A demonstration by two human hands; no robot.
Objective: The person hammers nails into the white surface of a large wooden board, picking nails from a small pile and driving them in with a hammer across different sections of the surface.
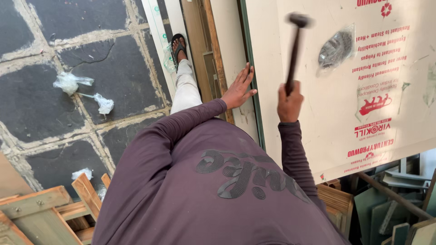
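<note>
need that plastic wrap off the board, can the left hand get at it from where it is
Probably not without moving. The left hand is pressed flat near the board's green edge, and the plastic wrap lies well across the board, beyond the right hand raising the hammer.

Open board face [327,113] lies around my raised hammer [295,45] — only a plastic bag [336,47] just right of its head obstructs.

big flat plywood sheet [327,113]: pale cream from where I'm watching, red print
long-sleeved shirt [204,190]: purple, dark swirly print
stone paved floor [91,68]: dark grey slabs, light joints
slim-handled hammer [295,50]: dark
</note>
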